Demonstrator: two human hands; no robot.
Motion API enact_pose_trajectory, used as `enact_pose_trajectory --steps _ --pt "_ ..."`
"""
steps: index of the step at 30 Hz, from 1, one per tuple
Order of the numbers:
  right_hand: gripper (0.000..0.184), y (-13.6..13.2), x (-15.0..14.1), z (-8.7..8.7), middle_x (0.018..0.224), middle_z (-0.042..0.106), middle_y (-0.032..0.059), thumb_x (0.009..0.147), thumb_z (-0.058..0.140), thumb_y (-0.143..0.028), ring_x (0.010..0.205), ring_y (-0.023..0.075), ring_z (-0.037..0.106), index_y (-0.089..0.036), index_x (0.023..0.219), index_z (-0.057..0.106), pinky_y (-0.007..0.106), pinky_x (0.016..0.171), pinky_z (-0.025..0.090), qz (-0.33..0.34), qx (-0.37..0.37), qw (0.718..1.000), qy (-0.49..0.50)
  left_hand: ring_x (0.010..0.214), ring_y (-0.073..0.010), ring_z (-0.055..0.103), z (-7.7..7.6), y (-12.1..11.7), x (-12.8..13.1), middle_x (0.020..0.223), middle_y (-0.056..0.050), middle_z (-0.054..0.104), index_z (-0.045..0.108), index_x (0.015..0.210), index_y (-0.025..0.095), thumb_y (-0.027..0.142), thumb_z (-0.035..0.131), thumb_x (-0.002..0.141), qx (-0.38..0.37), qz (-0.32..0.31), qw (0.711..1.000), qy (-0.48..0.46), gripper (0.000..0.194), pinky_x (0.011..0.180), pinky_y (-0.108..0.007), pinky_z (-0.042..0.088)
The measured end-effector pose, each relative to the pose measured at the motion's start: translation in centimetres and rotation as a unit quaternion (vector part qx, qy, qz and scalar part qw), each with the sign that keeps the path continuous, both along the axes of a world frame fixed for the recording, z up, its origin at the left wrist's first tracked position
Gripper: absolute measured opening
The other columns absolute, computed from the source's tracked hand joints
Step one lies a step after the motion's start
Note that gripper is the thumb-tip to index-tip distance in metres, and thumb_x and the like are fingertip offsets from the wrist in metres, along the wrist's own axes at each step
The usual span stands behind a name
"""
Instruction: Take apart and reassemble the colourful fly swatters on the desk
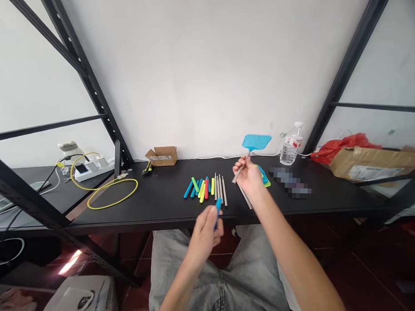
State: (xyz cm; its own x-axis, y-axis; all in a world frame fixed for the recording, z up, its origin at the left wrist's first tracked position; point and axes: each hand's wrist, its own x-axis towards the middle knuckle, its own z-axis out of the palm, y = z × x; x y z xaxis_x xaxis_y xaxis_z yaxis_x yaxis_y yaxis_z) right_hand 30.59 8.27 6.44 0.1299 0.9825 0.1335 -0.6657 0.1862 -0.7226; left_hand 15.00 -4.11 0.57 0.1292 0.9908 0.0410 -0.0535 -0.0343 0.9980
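My right hand (248,174) is closed on the thin metal rod of a blue fly swatter (256,142), whose mesh head points up toward the wall. Near the table's front edge, my left hand (206,232) is closed round a blue plastic handle piece (218,209). On the black table (158,203) between my hands lie several coloured handle pieces (201,189) in blue, green, yellow and red. Several bare metal rods (220,188) lie beside them. More swatter heads (265,178) lie partly hidden behind my right hand.
A water bottle (291,145) stands at the back right, beside a red bag (344,145) and a cardboard parcel (373,164). A small open box (163,155) sits at the back left. A yellow cable loop (112,194) and power strip (91,168) lie left. Black frame struts flank the table.
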Motion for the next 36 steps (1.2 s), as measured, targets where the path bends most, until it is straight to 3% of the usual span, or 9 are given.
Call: enact_pose_trajectory --steps 2,5,7,10,15,21,25,32,36 --pt "0.012 -0.1 1.8 0.3 0.061 0.045 -0.0040 0.085 0.062 -0.033 0.050 0.0100 0.044 -0.023 0.083 0.057 0.023 0.047 0.040 0.048 0.002 0.999 -0.026 0.045 -0.0100 0.041 0.1 1.3 -3.1 0.057 0.003 0.047 0.053 0.088 0.020 0.059 0.036 0.093 0.051 0.123 0.981 0.143 0.043 0.045 -0.020 0.031" --pt "0.022 -0.9 2.7 -0.7 0.065 0.054 -0.0030 0.078 0.066 -0.025 0.047 0.0081 0.043 -0.021 0.099 0.061 0.020 0.040 0.030 0.114 -0.014 0.990 -0.079 0.080 -0.0238 0.063 0.7 5.1 -7.2 0.084 -0.009 0.066 0.057 0.097 0.020 0.046 0.040 0.094 0.062 0.260 0.869 0.415 0.031 0.065 -0.029 0.043" --pt "0.026 -1.4 2.2 -1.8 0.065 0.056 -0.0028 0.078 0.067 -0.028 0.044 0.0070 0.040 -0.020 0.101 0.061 0.019 0.038 0.024 0.118 -0.030 0.987 -0.107 0.093 -0.0317 0.064 1.1 7.5 -8.5 0.095 -0.014 0.068 0.058 0.105 0.019 0.043 0.040 0.094 0.025 0.279 0.808 0.519 0.032 0.073 -0.035 0.045" --pt "0.028 -1.6 0.9 -3.0 0.058 0.050 -0.0053 0.080 0.067 -0.042 0.039 0.0053 0.034 -0.019 0.095 0.062 0.020 0.037 0.021 0.126 -0.030 0.982 -0.141 0.098 -0.0343 0.064 1.1 9.3 -8.6 0.104 -0.016 0.069 0.059 0.112 0.019 0.042 0.037 0.096 0.025 0.243 0.779 0.577 0.036 0.077 -0.039 0.046" --pt "0.031 -1.9 -0.7 -3.7 0.050 0.043 -0.0071 0.081 0.062 -0.049 0.034 0.0056 0.032 -0.019 0.079 0.060 0.021 0.035 0.019 0.131 -0.010 0.959 -0.251 0.097 -0.0297 0.064 1.3 8.4 -7.3 0.107 -0.012 0.068 0.066 0.109 0.021 0.047 0.044 0.092 0.081 0.235 0.807 0.536 0.038 0.076 -0.035 0.045" --pt "0.035 -3.7 -3.3 -3.5 0.050 0.045 -0.0029 0.090 0.046 -0.040 0.040 0.0096 0.040 -0.020 0.061 0.051 0.024 0.043 0.025 0.039 0.097 0.884 -0.456 0.055 -0.0126 0.052 2.8 7.3 -3.0 0.065 -0.002 0.060 0.069 0.092 0.015 0.062 0.048 0.086 0.121 0.045 0.967 0.219 0.052 0.051 -0.023 0.037" --pt "0.036 -4.9 -4.9 -3.7 0.053 0.049 0.0005 0.091 0.044 -0.034 0.050 0.0120 0.042 -0.020 0.058 0.047 0.026 0.053 0.026 -0.103 0.192 0.785 -0.581 0.046 -0.0086 0.039 2.3 8.4 -0.9 0.050 0.002 0.046 0.056 0.056 0.015 0.056 0.052 0.083 0.140 0.155 0.966 0.151 0.049 0.044 -0.022 0.028" --pt "0.038 -5.3 -3.4 -6.0 0.050 0.048 -0.0021 0.093 0.037 -0.035 0.048 0.0129 0.046 -0.020 0.061 0.052 0.025 0.051 0.027 -0.065 0.097 0.820 -0.560 0.046 -0.0058 0.039 3.3 10.4 -4.7 0.071 -0.002 0.060 0.069 0.090 0.011 0.052 0.058 0.078 0.112 0.270 0.954 -0.061 0.044 0.039 -0.019 0.026" --pt "0.034 -2.6 -1.7 -5.3 0.063 0.063 0.0049 0.092 0.040 -0.033 0.063 0.0196 0.060 -0.019 0.072 0.064 0.027 0.057 0.034 -0.119 0.005 0.737 -0.665 0.045 -0.0059 0.039 3.5 9.6 -4.7 0.067 -0.002 0.059 0.071 0.086 0.010 0.054 0.057 0.080 0.132 0.219 0.967 -0.005 0.046 0.039 -0.020 0.026"
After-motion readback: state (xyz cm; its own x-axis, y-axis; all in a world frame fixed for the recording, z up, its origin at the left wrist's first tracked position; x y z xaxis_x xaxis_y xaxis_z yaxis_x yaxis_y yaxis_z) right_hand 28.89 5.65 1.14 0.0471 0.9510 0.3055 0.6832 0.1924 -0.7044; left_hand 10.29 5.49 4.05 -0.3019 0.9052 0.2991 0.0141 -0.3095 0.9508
